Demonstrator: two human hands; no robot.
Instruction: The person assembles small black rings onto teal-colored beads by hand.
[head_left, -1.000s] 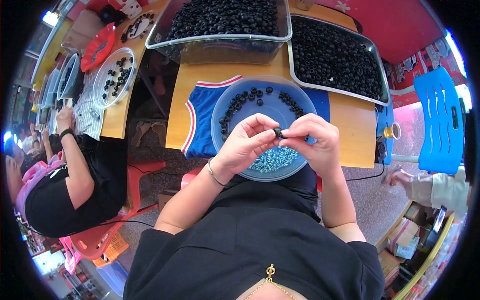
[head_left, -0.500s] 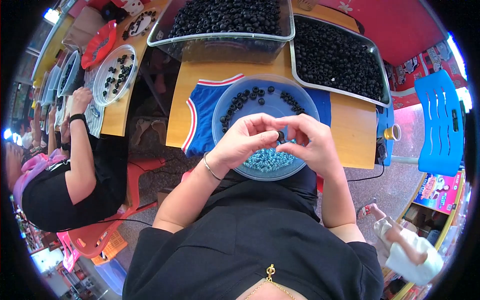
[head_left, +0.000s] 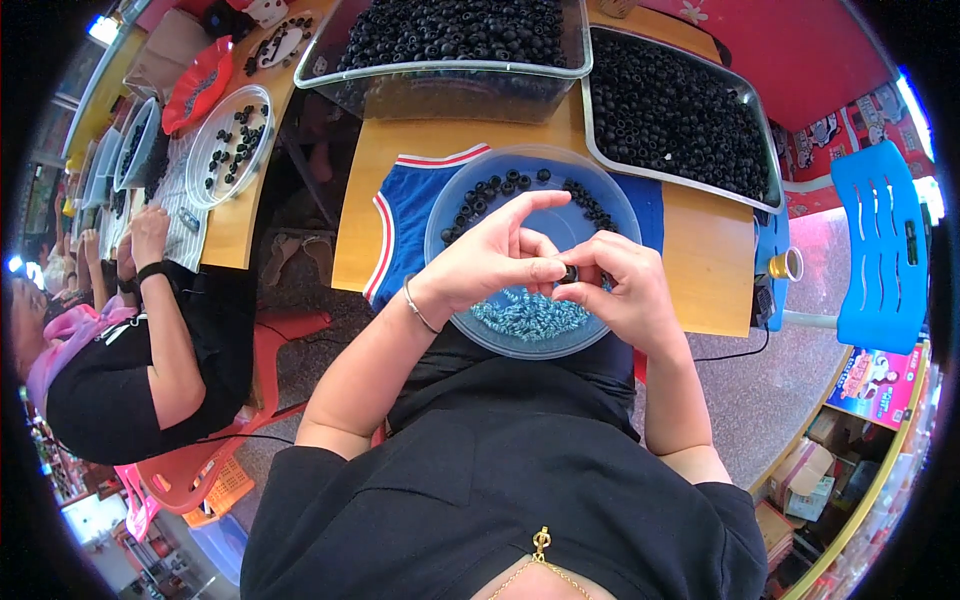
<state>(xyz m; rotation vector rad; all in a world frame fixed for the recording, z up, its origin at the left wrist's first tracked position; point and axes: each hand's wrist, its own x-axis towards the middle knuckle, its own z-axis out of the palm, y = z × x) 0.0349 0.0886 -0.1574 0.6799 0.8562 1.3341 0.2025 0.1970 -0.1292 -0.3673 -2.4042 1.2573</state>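
A small round black bead-like piece (head_left: 570, 273) with a hole sits between the thumb and fingers of my right hand (head_left: 622, 282). My left hand (head_left: 493, 255) meets it: the thumb tip is pressed against curled fingers right beside the piece, while the index finger points out to the right. Whatever the left fingertips pinch is hidden. Both hands are above a round translucent basin (head_left: 436, 222). Small turquoise twisted pieces (head_left: 532, 316) lie heaped in its near part, and more black pieces (head_left: 590, 205) line its far side.
Beyond the basin stand a clear tub (head_left: 440, 95) and a metal tray (head_left: 690, 185), both filled with black pieces. A blue garment (head_left: 400, 225) lies on the wooden table (head_left: 710, 265). At the left, a co-worker (head_left: 110, 385) sits by a bowl (head_left: 262, 140); a blue chair (head_left: 880, 250) is at the right.
My left index finger has lifted and stretched out, away from the black piece. The right hand keeps its pinch. A person in white at the lower right has gone from view.
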